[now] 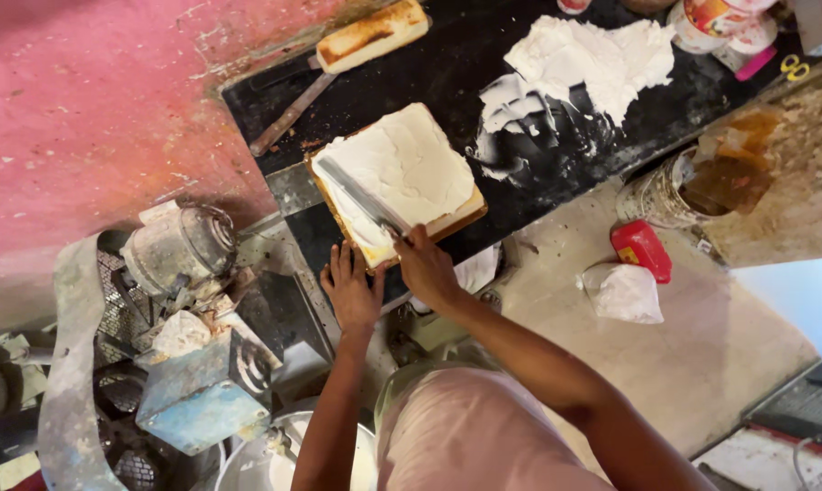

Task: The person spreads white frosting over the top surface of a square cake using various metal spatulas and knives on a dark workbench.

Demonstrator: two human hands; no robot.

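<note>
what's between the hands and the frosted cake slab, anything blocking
Nothing visible. The right hand holds a long spatula laid flat on the white cream of the cake slab. The left hand rests at the slab's near edge on the black counter.

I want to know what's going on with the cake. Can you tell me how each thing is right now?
Square cake: covered in white cream, lying flat on the black counter.
Long spatula: flat on the cream, held by the right hand.
Left hand: open, fingers at the cake's near edge.
Cream heap: smeared across the counter.
Second knife: lying unused.
Cake strip: bare, browned.
Red container: closed.
</note>
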